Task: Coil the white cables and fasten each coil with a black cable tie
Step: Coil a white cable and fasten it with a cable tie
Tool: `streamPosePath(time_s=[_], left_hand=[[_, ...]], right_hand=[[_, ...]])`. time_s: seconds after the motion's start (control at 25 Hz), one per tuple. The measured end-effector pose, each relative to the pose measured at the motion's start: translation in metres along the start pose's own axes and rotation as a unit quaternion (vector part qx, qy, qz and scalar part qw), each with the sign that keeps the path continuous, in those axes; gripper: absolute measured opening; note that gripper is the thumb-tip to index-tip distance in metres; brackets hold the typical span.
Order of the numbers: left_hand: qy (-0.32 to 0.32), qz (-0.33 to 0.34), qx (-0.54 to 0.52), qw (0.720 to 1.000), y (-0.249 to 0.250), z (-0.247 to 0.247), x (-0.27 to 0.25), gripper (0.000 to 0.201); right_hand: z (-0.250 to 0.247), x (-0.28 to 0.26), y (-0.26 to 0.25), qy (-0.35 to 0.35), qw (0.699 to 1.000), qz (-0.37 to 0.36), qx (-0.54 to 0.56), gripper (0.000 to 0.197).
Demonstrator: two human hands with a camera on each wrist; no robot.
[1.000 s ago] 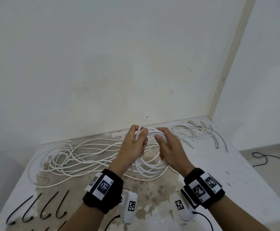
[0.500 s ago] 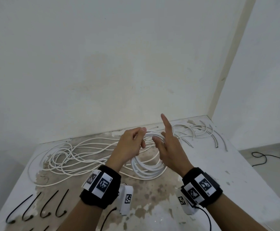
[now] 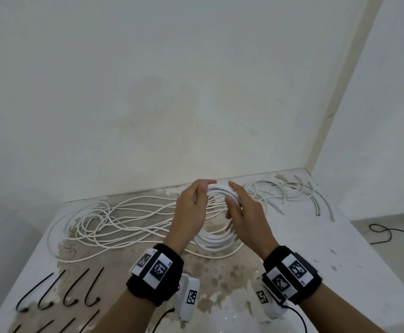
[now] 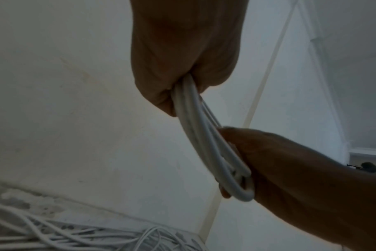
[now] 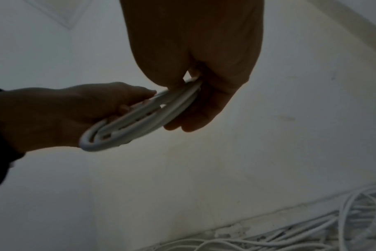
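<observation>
Half a second back the right hand (image 3: 243, 213) had its forefinger stuck up clear of the coil (image 3: 216, 237); now, in the head view, that finger is down again and both hands close on the coil's top, at about 12 o'clock on the ring, which hangs above the table (image 3: 316, 248). Loose white cables (image 3: 114, 219) sprawl toward 9 o'clock and black cable ties (image 3: 59, 290) lie at 7 o'clock. From the left wrist, the left hand (image 4: 182, 56) is clenched round several bundled turns (image 4: 201, 141), the other hand gripping them lower down. From the right wrist, the right hand's fingers (image 5: 195, 117) curl under the same turns. I judge the cable light but springy: turns will fan out if released, so keep hold where all strands cross and tie there.
</observation>
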State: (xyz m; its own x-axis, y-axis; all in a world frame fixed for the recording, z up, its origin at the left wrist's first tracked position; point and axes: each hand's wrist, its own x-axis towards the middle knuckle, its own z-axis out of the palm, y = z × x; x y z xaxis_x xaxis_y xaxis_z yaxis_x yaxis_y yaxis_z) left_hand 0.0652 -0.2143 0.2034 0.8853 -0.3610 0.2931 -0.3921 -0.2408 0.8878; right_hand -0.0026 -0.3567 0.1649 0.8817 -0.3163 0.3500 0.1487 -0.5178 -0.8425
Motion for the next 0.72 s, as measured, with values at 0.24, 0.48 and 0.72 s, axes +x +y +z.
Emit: streamPosePath(time_s=[0.24,0.48,0.72], left_hand=[[0.065,-0.01,0.067,0.996,-0.003,-0.004,0.007,0.033],[0.03,0.004,-0.015,0.999,-0.01,-0.003,-0.006,0.023],[0.121,-0.004,0.054,0.991,-0.027,0.004,-0.006,0.031]], right_hand=[[0.003,0.001,-0.019,-0.076,0.995,0.018,0.069,0.016],[0.001,0.003,-0.01,-0.016,0.989,0.117,0.087,0.014],[0.005,0.0,0.0,-0.105,0.988,0.11,0.017,0.024]])
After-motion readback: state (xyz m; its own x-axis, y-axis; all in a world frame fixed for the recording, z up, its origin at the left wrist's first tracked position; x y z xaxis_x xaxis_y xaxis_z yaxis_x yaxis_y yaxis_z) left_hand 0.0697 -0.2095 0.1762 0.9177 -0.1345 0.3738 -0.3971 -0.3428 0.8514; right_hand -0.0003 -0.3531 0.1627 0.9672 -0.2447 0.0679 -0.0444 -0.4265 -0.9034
